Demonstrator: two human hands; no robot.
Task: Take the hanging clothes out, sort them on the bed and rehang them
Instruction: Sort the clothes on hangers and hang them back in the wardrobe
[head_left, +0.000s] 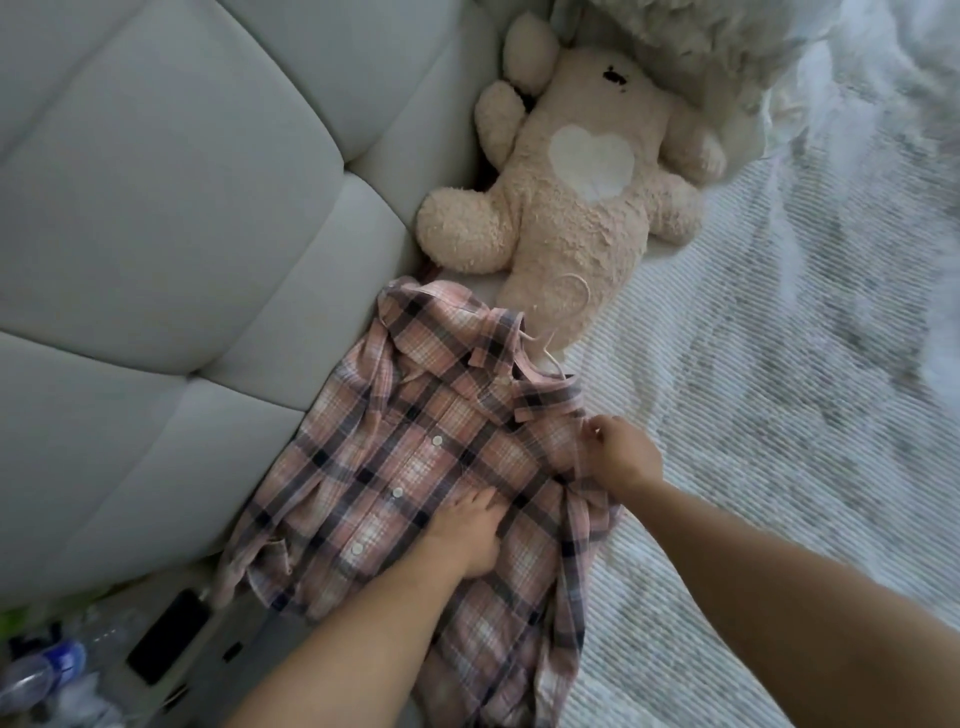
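On the bed: we flatten the shirt.
Left hand: fingers straight, pressing.
Right hand: pinches the shoulder; pull gently.

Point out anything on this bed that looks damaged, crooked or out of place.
The plush bear has a dark mark near its head, like a stain or hole; I cannot tell which. The plaid shirt lies askew, its left edge bunched against the headboard, and a hanger pokes from its collar.

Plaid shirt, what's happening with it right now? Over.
Left hand flat on plaid shirt. Right hand pinching its shoulder seam. Shirt spread on bed. Teddy bear beside collar.
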